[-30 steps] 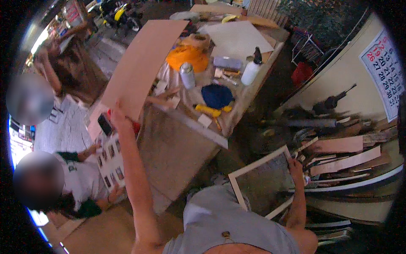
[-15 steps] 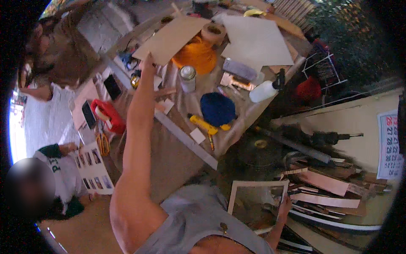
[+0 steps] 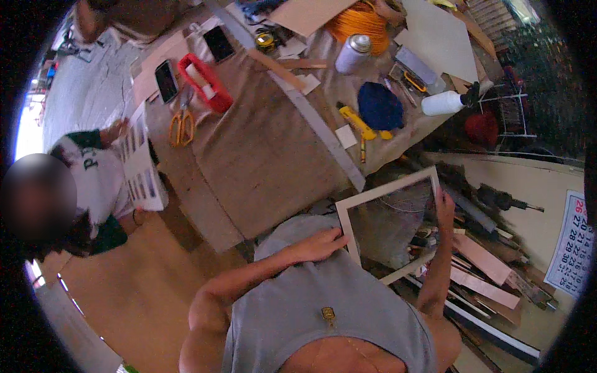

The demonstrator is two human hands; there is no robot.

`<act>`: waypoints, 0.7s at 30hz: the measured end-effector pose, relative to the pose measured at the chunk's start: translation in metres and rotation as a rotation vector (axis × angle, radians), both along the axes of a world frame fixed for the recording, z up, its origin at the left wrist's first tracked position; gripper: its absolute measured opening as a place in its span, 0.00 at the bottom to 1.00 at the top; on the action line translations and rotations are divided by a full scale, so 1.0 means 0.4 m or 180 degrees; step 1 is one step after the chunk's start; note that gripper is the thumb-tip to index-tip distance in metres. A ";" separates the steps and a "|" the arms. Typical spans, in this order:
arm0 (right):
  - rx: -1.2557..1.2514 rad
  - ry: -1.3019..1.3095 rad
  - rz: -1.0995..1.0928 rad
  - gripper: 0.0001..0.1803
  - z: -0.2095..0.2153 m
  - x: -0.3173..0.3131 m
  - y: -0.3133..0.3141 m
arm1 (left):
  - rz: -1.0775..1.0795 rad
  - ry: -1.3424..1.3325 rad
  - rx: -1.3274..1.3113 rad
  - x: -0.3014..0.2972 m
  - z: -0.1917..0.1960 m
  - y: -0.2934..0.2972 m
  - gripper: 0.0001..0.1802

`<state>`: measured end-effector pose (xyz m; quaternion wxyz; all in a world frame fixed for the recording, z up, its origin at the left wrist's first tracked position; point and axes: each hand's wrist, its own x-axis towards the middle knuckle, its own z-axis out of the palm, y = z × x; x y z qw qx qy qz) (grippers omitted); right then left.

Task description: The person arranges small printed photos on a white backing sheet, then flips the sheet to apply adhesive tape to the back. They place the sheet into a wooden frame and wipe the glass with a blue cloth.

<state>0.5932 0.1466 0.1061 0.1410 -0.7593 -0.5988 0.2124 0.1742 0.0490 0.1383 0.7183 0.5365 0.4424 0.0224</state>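
Observation:
A pale picture frame (image 3: 387, 190) with an open middle is held up at the near right, off the table's corner. Through its opening show a fan guard and part of the clutter beyond. Around the frame's right side my right hand (image 3: 444, 210) is closed. My left hand (image 3: 322, 245) grips the opposite side, its fingertips partly hidden at the edge. Closest to the frame on the cloth-covered table (image 3: 267, 143) lie a long metal ruler (image 3: 323, 133), a yellow glue gun (image 3: 356, 121), a small white square (image 3: 346, 136) and a dark blue cloth (image 3: 380, 107).
Farther off are a spray can (image 3: 353, 55), a white spray bottle (image 3: 443, 103), orange cord (image 3: 357, 26) and brown board (image 3: 305, 18). Orange-handled scissors (image 3: 181, 126), a red holder (image 3: 205, 84) and phones lie left. A person (image 3: 102, 168) holds a picture sheet. Wood scraps (image 3: 485, 258) pile up right.
My left hand has let go of the brown board across the table and come back to the frame's left side. My right hand has raised the frame. The whole view has shifted.

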 end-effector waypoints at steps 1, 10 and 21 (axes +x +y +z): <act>-0.0437 0.0124 -0.0013 0.26 0.077 -0.107 0.061 | 0.0436 0.0058 0.0001 -0.020 0.001 -0.030 0.28; 0.0108 0.0790 0.0977 0.29 -0.056 -0.662 0.261 | 0.4062 0.1095 0.1184 -0.266 -0.031 -0.134 0.25; -0.1573 0.2310 0.0682 0.33 -0.206 -1.051 0.049 | 0.3128 0.3097 0.3040 -0.659 0.176 -0.086 0.19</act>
